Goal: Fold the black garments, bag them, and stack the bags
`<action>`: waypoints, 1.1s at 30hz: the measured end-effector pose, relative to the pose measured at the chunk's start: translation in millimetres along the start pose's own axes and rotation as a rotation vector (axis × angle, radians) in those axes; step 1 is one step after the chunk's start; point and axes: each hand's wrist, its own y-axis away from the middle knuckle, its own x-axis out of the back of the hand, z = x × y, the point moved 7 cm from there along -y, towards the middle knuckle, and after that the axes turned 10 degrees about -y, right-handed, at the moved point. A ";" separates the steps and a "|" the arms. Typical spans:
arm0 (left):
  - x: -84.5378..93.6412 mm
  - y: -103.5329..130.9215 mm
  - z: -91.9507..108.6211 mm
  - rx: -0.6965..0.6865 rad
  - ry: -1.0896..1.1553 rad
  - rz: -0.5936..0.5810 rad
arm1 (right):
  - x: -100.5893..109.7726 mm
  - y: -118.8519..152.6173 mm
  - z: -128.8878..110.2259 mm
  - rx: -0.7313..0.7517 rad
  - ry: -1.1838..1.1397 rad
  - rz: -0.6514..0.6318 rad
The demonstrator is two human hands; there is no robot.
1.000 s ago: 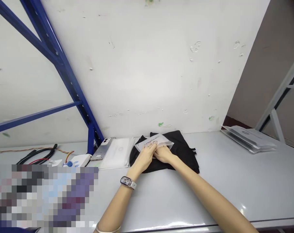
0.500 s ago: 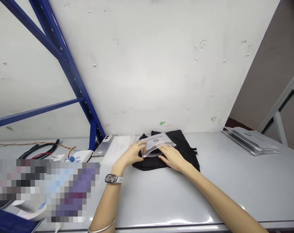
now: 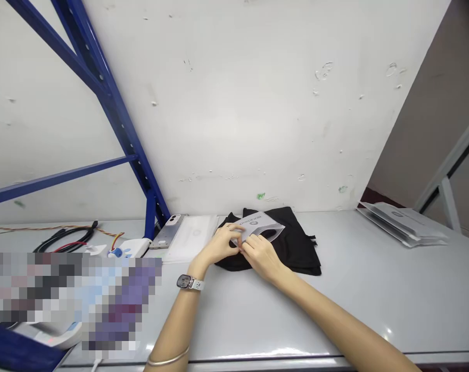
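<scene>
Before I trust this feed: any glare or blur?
Head view: glare streaks the table near its front edge; coarse pixelation hides the lower left; left hand and right hand look fairly clear; print on the translucent bag looks soft.

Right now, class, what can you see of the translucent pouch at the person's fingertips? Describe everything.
The translucent pouch looks like frosted, flexible plastic, with dark print that includes a round logo. It lies aslant on black cloth. Its near right edge bows open around a dark gap. The left hand and right hand meet at its near left corner, hiding their exact grip.
</scene>
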 end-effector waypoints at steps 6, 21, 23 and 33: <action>-2.3 -4.1 17.2 -0.078 -0.103 0.079 | 0.2 4.5 10.6 0.020 0.053 -0.008; 20.4 2.6 7.9 -0.017 0.099 0.077 | 45.7 31.7 111.3 -0.411 0.262 -0.248; 23.3 4.9 3.5 0.004 0.107 0.071 | 56.4 35.3 121.5 -0.499 0.245 -0.296; 33.0 12.8 -21.3 0.176 0.094 -0.003 | 72.9 35.4 104.0 -0.604 -0.383 -0.517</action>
